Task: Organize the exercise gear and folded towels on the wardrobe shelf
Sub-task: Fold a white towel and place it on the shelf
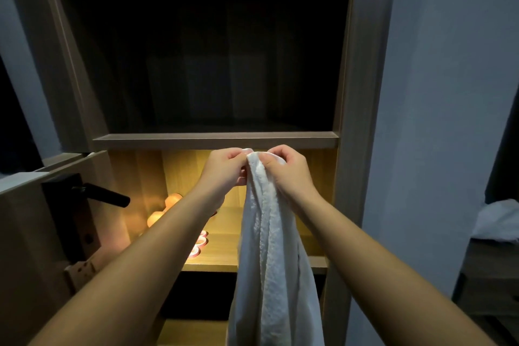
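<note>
White terry towel (269,247) hangs unfolded in a long, bunched drape in the head view. It is held up by its top edge in front of the wardrobe's lit compartment, and its lower end runs out of the bottom of the picture. The left hand (224,166) pinches the top edge with curled fingers. The right hand (286,168) is closed round the same edge just beside it, so the two hands almost touch. Both are level with the shelf board (216,139) that divides the dark upper compartment from the lit one.

Behind the forearms lies the lit shelf (224,250), a warm yellow wood surface. Toward its left side sit pink rounded items (200,244), partly hidden by the left forearm, and farther back two orange-glowing rounded shapes (164,211). What they are cannot be told.

At left, a door stands open with a black lever handle (104,195) pointing right. At far right, a crumpled white cloth (497,222) rests on dark furniture, well apart from the wardrobe.
</note>
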The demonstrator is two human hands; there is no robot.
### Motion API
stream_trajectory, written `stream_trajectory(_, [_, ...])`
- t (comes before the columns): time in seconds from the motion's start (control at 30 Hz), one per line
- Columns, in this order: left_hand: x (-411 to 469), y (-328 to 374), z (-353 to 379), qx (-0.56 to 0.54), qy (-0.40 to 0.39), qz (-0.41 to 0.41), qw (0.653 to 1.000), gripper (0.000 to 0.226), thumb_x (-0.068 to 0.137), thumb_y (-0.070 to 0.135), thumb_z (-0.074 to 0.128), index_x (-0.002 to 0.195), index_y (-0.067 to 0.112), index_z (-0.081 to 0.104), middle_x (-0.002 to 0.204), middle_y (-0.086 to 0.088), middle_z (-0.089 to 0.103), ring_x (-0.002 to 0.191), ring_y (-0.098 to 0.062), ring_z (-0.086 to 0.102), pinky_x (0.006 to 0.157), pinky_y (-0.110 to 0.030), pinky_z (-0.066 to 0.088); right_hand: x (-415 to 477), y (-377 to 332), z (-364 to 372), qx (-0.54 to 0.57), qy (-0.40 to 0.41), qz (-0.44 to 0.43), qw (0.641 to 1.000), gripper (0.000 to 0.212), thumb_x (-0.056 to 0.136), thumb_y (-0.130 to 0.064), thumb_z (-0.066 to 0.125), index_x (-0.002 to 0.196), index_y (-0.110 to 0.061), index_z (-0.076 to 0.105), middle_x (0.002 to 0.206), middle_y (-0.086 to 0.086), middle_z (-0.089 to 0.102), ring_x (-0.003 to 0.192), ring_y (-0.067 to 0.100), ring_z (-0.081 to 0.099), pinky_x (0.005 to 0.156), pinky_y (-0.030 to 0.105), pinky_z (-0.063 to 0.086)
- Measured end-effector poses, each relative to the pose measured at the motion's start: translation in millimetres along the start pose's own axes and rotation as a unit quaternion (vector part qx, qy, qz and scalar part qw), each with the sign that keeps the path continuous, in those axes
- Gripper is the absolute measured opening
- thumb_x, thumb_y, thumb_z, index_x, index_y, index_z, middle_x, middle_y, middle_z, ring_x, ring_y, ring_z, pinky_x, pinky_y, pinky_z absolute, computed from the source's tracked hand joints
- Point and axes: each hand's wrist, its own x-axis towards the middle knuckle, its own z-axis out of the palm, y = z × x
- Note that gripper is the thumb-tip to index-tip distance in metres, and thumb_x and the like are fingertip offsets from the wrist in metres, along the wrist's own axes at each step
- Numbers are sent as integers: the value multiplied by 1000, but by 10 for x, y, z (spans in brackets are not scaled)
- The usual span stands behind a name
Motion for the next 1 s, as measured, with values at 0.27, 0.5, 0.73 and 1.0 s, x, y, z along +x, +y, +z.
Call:
stream_trajectory(0.27, [-93,-84,31,96,26,61,993,24,97,35,56,79,28,71,77,8,68,81,-13,67,69,-33,60,2,155,31,2,-12,14,1000,11,93,-34,63,98,-25,62,93,-8,63,88,12,61,65,14,49])
stream_trajectory(0.5, [86,86,-68,224,-31,112,968,15,91,39,65,84,27,72,80,11,67,79,-9,66,63,-23,58,76,16,-367,-114,-237,-21,965,27,95,-36,61,106,-13,66,100,3,67,93,20,68,79,28,57])
stream_trajectory(0.73, [-32,-2,73,73,-7,153,986,21,89,30,69,98,32,50,93,2,61,84,-8,63,69,-21,55,121,-56,-367,-93,-141,-86,982,28,99,-26,55,105,1,62,101,17,61,93,29,62,79,40,55])
stream_trajectory(1.0, [-685,-1205,139,184,-141,95,968,27,87,15,68,102,35,58,104,21,64,100,5,58,86,-11,41,392,-7,-550,-47,-12,-22,999,12,102,-28,48,95,-23,57,90,-4,59,80,5,59,65,14,44])
